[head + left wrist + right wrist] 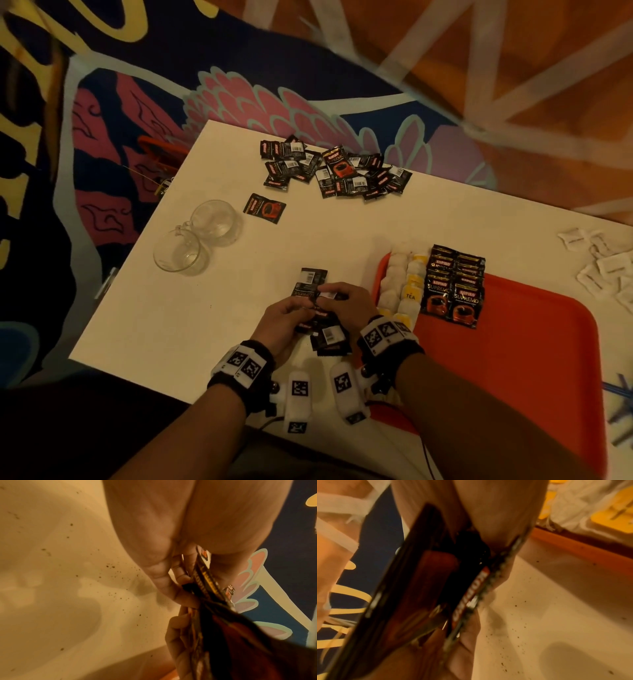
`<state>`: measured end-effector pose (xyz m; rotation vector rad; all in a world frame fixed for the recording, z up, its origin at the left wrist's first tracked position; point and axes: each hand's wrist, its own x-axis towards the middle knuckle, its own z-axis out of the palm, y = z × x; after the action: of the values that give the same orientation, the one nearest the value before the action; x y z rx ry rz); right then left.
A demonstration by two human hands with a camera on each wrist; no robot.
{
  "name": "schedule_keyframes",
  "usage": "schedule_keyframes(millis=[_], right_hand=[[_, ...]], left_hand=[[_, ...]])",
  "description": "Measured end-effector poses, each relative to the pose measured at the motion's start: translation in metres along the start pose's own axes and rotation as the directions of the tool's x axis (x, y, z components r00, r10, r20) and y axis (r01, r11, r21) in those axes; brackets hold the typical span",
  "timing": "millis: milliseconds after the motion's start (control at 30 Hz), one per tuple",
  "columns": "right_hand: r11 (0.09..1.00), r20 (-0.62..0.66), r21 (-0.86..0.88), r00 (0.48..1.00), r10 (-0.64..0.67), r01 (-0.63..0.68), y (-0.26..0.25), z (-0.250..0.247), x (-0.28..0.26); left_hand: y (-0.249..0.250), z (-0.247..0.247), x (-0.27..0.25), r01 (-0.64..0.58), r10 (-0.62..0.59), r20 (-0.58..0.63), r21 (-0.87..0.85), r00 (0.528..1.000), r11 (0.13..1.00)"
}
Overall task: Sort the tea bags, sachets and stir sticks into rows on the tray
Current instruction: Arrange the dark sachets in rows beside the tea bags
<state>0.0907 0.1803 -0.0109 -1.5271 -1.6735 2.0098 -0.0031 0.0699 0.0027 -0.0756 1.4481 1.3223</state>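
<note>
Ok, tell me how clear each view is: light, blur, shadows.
Head view: dim warm light, edges stretched and smeared, the tray and table centre readable. Left wrist: left hand close and soft, hard shadows on the table. Right wrist: sachets blurred, print barely legible.

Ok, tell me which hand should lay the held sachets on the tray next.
Right, probably. Both the right hand and left hand grip the sachets, but the tray lies on the right side, beside that hand; the left would have to cross over.
</note>
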Motion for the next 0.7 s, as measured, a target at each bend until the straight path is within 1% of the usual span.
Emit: schedule_keyframes(millis=[133,200,300,367,433,467,533,567,600,633,667,700], right_hand=[[1.0,-0.011,-0.029,1.0,-0.007,0.007,0.006,0.004,-0.006],[1.0,-0.01,-0.006,1.0,-0.002,0.002,0.006,0.005,-0.009],[0.999,0.004,-0.043,0.999,-0.034,0.034,0.009,0.006,-0.012],[0.997,0.012,-0.054,0.999,-0.051,0.051,0.009,0.006,-0.016],[0.996,0.027,-0.062,0.998,-0.06,0.062,0.009,0.004,-0.021],[0.994,0.036,-0.076,0.997,-0.072,0.074,0.01,0.002,-0.023],[0.989,0.05,-0.109,0.994,-0.094,0.099,0.009,-0.004,-0.029],[0.986,0.046,-0.12,0.993,-0.106,0.111,0.008,-0.009,-0.032],[0.983,0.034,-0.135,0.992,-0.122,0.125,0.007,-0.014,-0.034],[0.977,0.016,-0.165,0.991,-0.135,0.136,0.006,-0.019,-0.036],[0.969,-0.01,-0.197,0.988,-0.151,0.146,0.004,-0.024,-0.038],[0.968,-0.042,-0.207,0.987,-0.154,0.142,0.002,-0.028,-0.04]], left_hand=[[-0.005,-0.004,-0.008,-0.015,0.015,-0.01,0.012,1.0,1.0],[-0.007,-0.006,-0.012,-0.031,0.03,-0.023,-0.031,0.999,0.999],[-0.007,-0.007,-0.013,-0.057,0.049,-0.075,-0.105,0.996,0.993],[-0.007,-0.005,-0.012,-0.084,0.073,-0.128,-0.082,0.989,0.993],[-0.006,-0.004,-0.01,-0.128,0.128,-0.207,0.014,0.97,0.992],[-0.004,-0.004,-0.009,-0.145,0.154,-0.264,0.053,0.952,0.988],[0.0,-0.007,-0.006,-0.183,0.214,-0.387,0.115,0.897,0.976],[0.004,-0.008,-0.008,-0.199,0.234,-0.425,0.125,0.874,0.972],[0.008,-0.009,-0.01,-0.208,0.24,-0.427,0.122,0.872,0.971],[0.012,-0.007,-0.014,-0.208,0.238,-0.382,0.119,0.893,0.971],[0.014,-0.004,-0.02,-0.205,0.236,-0.297,0.129,0.925,0.97],[0.014,0.002,-0.027,-0.207,0.241,-0.196,0.179,0.951,0.962]])
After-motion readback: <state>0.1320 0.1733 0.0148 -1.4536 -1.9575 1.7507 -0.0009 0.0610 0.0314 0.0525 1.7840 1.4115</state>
